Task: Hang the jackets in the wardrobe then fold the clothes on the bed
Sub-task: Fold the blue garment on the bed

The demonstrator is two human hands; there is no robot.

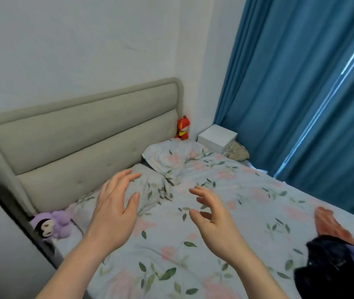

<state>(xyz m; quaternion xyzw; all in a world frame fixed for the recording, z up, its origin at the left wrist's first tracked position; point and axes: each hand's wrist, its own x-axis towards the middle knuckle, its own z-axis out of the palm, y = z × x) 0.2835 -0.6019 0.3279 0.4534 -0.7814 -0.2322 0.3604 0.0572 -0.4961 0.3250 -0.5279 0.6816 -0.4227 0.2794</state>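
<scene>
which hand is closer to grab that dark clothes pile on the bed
Probably the right hand. The dark clothes pile lies at the bed's right edge, on that hand's side, while the left hand hovers further away, nearer the headboard. Both hands are open and hold nothing.

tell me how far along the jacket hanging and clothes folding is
Nothing looks done yet. Both the left hand and right hand hover open and empty over the floral bedsheet. A dark clothes pile still lies unfolded at the bed's right edge; no wardrobe shows.
</scene>
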